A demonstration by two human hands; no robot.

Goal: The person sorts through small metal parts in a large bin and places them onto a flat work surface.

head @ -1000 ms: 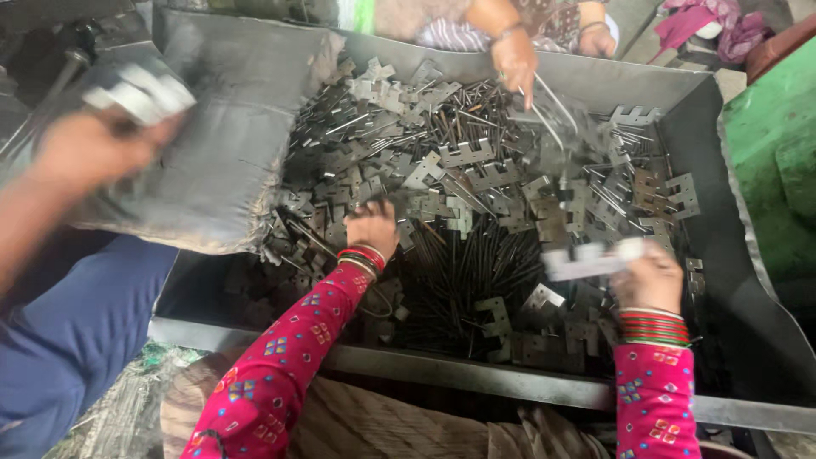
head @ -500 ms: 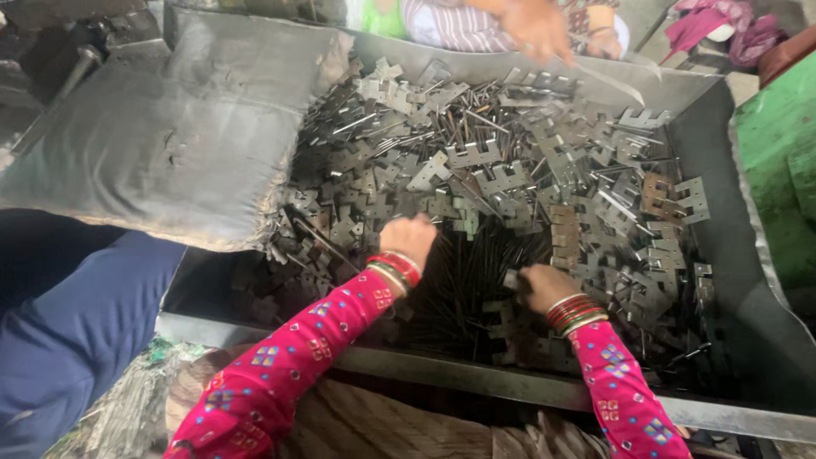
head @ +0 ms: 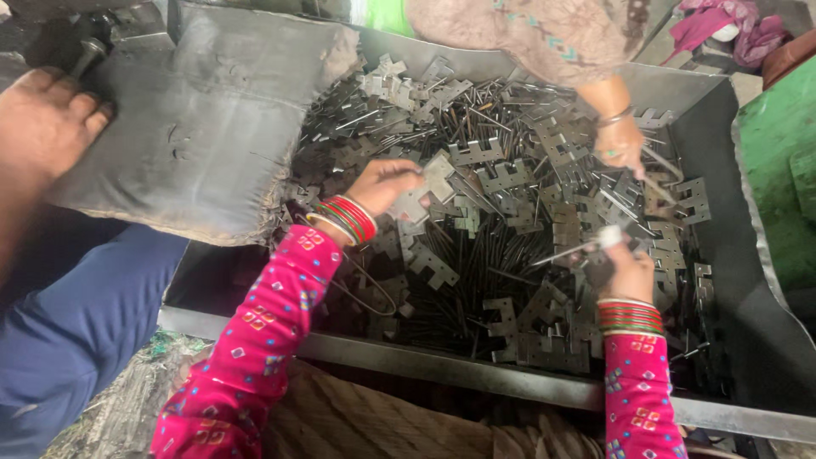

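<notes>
The left hand (head: pixel 384 183) pinches a flat, notched grey metal plate (head: pixel 431 185) mid-tray, its grip closed. The right hand (head: pixel 625 270) grips thin steel rods (head: pixel 571 252) near the tray's (head: pixel 748 280) front edge. A co-worker's hand (head: pixel 620 144) sorts stampings at the far edge, beside a dull grey sack (head: pixel 204 127).

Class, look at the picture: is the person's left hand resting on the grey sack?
No, the left hand grips a flat metal piece in the tray, beside the grey sack.
</notes>
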